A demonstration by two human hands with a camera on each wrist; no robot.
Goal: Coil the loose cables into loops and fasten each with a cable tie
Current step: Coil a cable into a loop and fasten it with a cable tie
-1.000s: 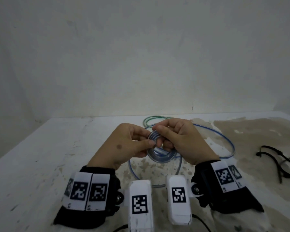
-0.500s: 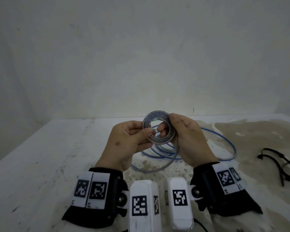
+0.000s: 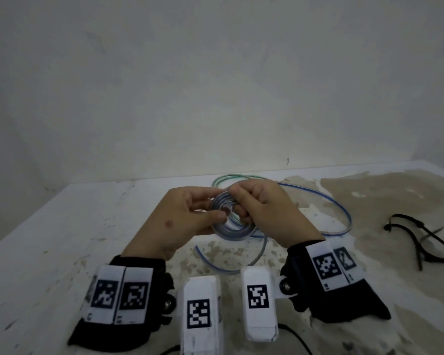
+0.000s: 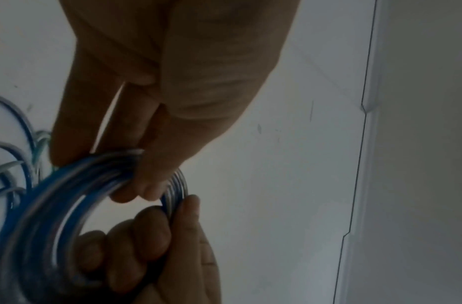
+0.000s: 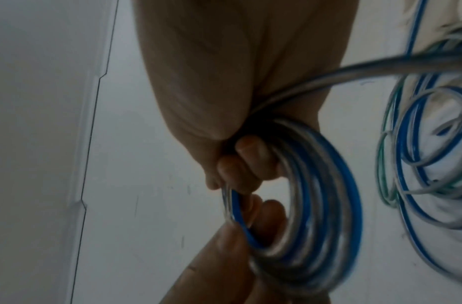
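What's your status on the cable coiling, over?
Left hand and right hand both grip the blue-and-clear coil. Loose tail trails on the table. Black cable ties lie untouched, right side. Nothing blocking.

Overall light: dim, flat and cool grey in all three views; no source shows.
Shadows: soft and faint; a weak one under the left hand (image 3: 187, 216) and right hand (image 3: 267, 213) on the table (image 3: 49, 239).
Glare: none; the wall beyond the hands reads as even grey.
Blur: the coiled cable (image 5: 325, 205) smears between the fingers in both wrist views; loose loops behind it are soft.
Exposure: both palms near the wrist cameras are dark and underlit.
Distortion: wide-angle bending; the table edge curves to either side of the hands.
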